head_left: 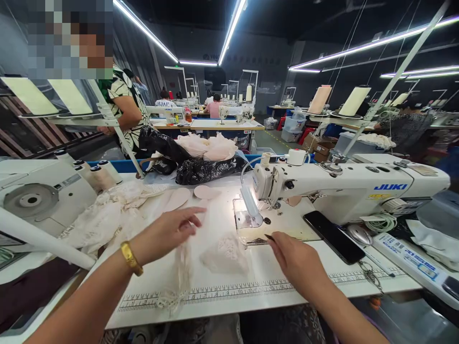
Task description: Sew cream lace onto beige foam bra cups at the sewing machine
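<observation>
My left hand (175,229), with a gold bracelet (131,258) at the wrist, hovers over the white sewing table with its fingers stretched and apart; nothing shows in them. Below it lies a strip of sheer pale lace fabric (182,267). Between my hands rests a bunched white lace piece (225,253). My right hand (299,263) is closed at the front of the sewing machine (344,186), and a small dark pointed tip sticks out from its fingers; most of that object is hidden. The lit needle plate (247,219) is just beyond it.
A black phone (333,236) lies right of my right hand, near a white box (412,263). Pale lace (114,210) is heaped at left, with oval pads (178,198) behind my left hand. Black plastic bags (211,168) lie at the back. A person (125,105) stands beyond the table.
</observation>
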`<move>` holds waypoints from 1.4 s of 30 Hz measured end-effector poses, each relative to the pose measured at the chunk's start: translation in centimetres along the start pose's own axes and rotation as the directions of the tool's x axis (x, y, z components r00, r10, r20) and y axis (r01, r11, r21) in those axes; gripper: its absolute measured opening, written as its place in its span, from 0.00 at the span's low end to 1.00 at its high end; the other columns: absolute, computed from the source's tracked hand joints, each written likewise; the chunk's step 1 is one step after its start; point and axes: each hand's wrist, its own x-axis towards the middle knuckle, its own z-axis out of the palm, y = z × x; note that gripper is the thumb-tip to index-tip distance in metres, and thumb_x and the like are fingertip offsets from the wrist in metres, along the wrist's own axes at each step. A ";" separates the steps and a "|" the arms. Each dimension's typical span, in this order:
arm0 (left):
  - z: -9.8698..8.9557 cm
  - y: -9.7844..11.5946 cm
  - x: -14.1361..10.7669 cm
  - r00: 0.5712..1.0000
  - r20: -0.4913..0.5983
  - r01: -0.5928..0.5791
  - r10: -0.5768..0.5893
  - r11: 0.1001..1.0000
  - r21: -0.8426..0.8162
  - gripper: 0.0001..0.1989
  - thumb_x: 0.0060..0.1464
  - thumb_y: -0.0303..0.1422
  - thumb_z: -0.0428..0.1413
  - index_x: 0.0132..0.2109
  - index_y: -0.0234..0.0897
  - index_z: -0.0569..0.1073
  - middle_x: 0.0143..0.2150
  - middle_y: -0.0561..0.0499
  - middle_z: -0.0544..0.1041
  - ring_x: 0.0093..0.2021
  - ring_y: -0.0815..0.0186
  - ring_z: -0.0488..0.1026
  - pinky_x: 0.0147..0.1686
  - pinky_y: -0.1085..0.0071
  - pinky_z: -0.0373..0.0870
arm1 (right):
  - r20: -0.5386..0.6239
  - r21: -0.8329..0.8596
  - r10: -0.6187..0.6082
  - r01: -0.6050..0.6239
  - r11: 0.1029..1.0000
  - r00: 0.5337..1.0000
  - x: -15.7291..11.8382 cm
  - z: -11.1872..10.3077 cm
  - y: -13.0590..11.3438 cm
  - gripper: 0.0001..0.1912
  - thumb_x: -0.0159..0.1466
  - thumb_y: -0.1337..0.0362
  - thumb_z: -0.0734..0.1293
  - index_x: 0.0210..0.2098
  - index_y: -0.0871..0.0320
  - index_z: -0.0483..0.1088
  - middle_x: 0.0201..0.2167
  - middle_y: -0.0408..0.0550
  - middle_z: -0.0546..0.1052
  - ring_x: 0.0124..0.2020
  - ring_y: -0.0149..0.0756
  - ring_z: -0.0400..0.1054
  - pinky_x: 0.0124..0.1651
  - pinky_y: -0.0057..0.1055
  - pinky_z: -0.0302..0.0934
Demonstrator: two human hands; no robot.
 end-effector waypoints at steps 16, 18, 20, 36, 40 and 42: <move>8.5 2.4 0.0 0.939 0.176 -0.313 0.297 0.947 0.073 0.12 0.68 0.33 0.46 0.38 0.37 0.72 0.37 0.47 0.76 0.39 0.59 0.71 0.42 0.61 0.67 | 0.186 0.723 -0.243 0.035 0.690 0.952 0.4 -1.9 -4.8 0.25 0.70 0.62 0.66 0.66 0.48 0.61 0.58 0.53 0.72 0.58 0.46 0.66 0.62 0.47 0.63; 7.5 2.9 0.3 0.972 0.127 -0.166 0.197 0.961 -0.220 0.14 0.68 0.42 0.49 0.41 0.38 0.72 0.36 0.50 0.74 0.37 0.62 0.70 0.39 0.66 0.67 | 0.257 0.826 -0.042 -0.197 0.529 0.966 0.9 -1.5 -5.8 0.14 0.73 0.59 0.62 0.56 0.51 0.68 0.41 0.46 0.75 0.41 0.38 0.69 0.47 0.37 0.70; 7.0 2.9 0.3 0.995 0.092 0.016 0.032 0.879 -0.476 0.18 0.65 0.49 0.51 0.45 0.38 0.73 0.38 0.51 0.73 0.40 0.63 0.70 0.41 0.66 0.67 | 0.372 0.871 0.190 -0.412 0.267 0.909 1.1 -0.5 -6.3 0.11 0.72 0.53 0.62 0.45 0.52 0.68 0.30 0.40 0.67 0.30 0.33 0.64 0.31 0.28 0.66; 8.6 1.2 -0.2 0.990 0.066 -0.095 0.121 0.947 -0.307 0.14 0.62 0.42 0.54 0.51 0.42 0.75 0.45 0.51 0.78 0.39 0.61 0.70 0.40 0.66 0.65 | 0.385 0.739 -0.111 -0.233 0.632 0.916 4.1 -0.2 -3.2 0.28 0.67 0.55 0.70 0.65 0.48 0.64 0.65 0.52 0.67 0.66 0.50 0.59 0.65 0.48 0.57; 8.2 1.2 -0.6 0.997 -0.012 -0.079 0.080 0.940 -0.333 0.14 0.62 0.44 0.54 0.48 0.41 0.74 0.35 0.54 0.73 0.34 0.64 0.66 0.35 0.69 0.62 | 0.366 0.800 -0.127 -0.242 0.549 0.922 5.1 1.7 -3.9 0.06 0.70 0.61 0.66 0.44 0.54 0.73 0.39 0.45 0.77 0.42 0.39 0.71 0.45 0.35 0.65; 8.1 0.9 -0.5 0.999 -0.032 0.022 -0.037 0.925 -0.378 0.17 0.61 0.49 0.54 0.45 0.40 0.73 0.25 0.59 0.62 0.26 0.67 0.58 0.28 0.71 0.56 | 0.311 0.817 -0.093 -0.216 0.535 0.946 5.0 2.0 -4.1 0.10 0.73 0.60 0.63 0.38 0.54 0.73 0.32 0.42 0.75 0.35 0.36 0.69 0.39 0.32 0.62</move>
